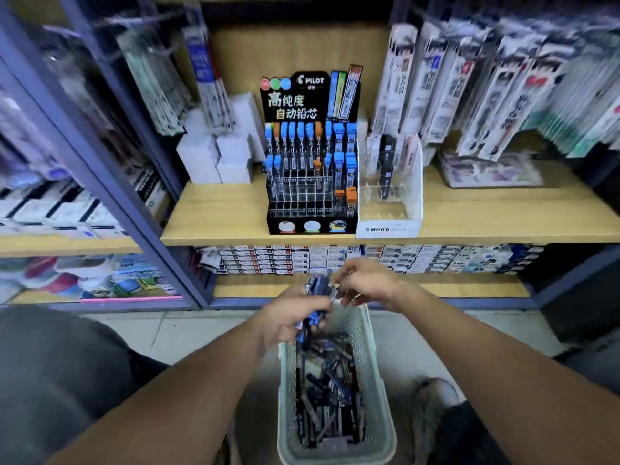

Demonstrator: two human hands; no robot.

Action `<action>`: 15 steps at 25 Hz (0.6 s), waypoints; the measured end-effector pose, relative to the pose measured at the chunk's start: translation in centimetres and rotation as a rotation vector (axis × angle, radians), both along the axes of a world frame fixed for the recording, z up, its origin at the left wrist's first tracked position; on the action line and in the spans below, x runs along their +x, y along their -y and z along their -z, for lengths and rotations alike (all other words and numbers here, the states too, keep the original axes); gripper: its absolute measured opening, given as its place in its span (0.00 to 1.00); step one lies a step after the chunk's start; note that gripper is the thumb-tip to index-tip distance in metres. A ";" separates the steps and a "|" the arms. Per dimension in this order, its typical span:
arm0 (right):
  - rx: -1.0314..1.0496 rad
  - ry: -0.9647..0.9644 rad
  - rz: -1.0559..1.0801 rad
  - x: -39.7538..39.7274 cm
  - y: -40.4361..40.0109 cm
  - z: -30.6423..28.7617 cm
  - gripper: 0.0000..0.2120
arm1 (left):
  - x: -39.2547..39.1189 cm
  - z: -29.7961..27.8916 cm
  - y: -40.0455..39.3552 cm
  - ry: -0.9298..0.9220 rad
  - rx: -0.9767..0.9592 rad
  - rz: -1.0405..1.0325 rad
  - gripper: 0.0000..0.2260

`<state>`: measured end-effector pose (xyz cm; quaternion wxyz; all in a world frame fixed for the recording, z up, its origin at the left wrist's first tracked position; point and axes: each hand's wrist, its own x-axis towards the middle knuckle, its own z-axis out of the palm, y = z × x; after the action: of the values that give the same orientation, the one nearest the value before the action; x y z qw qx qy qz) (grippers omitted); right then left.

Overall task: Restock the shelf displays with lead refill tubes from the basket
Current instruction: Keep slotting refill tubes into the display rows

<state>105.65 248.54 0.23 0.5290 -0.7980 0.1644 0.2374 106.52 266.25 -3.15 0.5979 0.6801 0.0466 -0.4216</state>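
Observation:
A pale green mesh basket (375, 391) stands on the floor below me, holding several dark and blue lead refill tubes (330, 384). My left hand (290, 318) grips a bunch of blue-capped tubes (318, 290) just above the basket's far rim. My right hand (367, 285) is beside that bunch with its fingers pinching at the top tubes; blur hides the exact hold. On the wooden shelf above stands the black Pilot display (310, 169), with blue and orange capped tubes in its upper rows and bare slots lower down. A clear Mono display (389, 209) sits to its right.
White boxes (218, 156) stand left of the Pilot display. Hanging pen packs (486, 95) crowd the right side above the shelf. Stacked boxes (335, 260) fill the lower shelf. A purple shelf post (110, 169) slants at the left. My shoe (436, 401) is right of the basket.

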 end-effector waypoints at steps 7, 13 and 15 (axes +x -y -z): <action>0.185 0.248 -0.038 1.9 1.9 -13.0 0.06 | 3.2 -12.7 0.8 0.149 -0.164 0.071 0.03; 0.467 0.313 0.203 6.8 2.3 -16.6 0.03 | 8.2 -19.0 2.2 0.217 -0.193 0.106 0.04; 0.532 0.327 0.301 8.4 2.5 -17.5 0.01 | 9.9 -19.6 3.2 0.236 -0.201 0.119 0.04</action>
<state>114.01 246.05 17.69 0.7669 -0.6265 0.1257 0.0605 116.41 263.05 16.40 0.6383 0.6631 -0.1067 -0.3761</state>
